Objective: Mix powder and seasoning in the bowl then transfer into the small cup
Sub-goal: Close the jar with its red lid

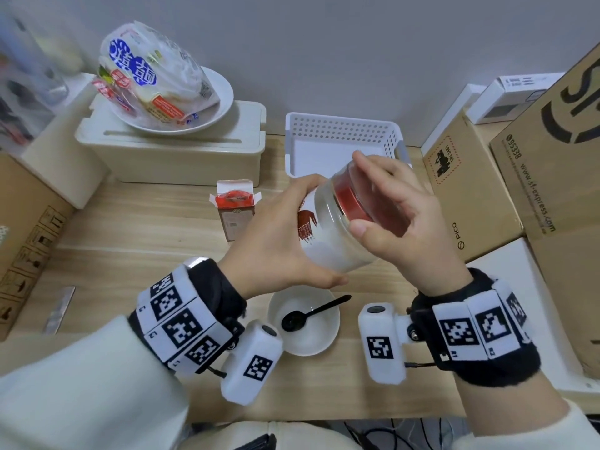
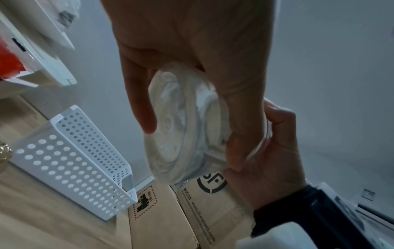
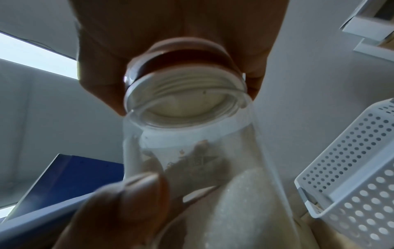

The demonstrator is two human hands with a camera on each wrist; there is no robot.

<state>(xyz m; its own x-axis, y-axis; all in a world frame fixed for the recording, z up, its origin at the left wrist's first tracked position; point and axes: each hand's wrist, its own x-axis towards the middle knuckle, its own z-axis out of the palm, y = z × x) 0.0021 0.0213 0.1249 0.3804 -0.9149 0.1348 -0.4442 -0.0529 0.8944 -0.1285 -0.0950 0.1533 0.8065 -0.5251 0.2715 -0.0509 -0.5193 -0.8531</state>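
A clear glass jar (image 1: 334,235) of white powder is held tilted above the table, its red lid (image 1: 352,203) pointing away to the right. My left hand (image 1: 285,241) grips the jar's body from the left. My right hand (image 1: 396,209) curls round the red lid (image 3: 183,55). The left wrist view shows the jar's base (image 2: 181,134); the right wrist view shows its neck (image 3: 185,101) and the powder inside. Below the hands a white bowl (image 1: 324,339) stands near the table's front edge with a black spoon (image 1: 308,316) lying in it.
An opened red-and-white carton (image 1: 235,206) stands behind my left hand. A white perforated basket (image 1: 337,138) sits at the back, cardboard boxes (image 1: 480,190) to the right. A cream box (image 1: 175,147) at back left carries a plate (image 1: 220,108) with a bagged package (image 1: 152,73).
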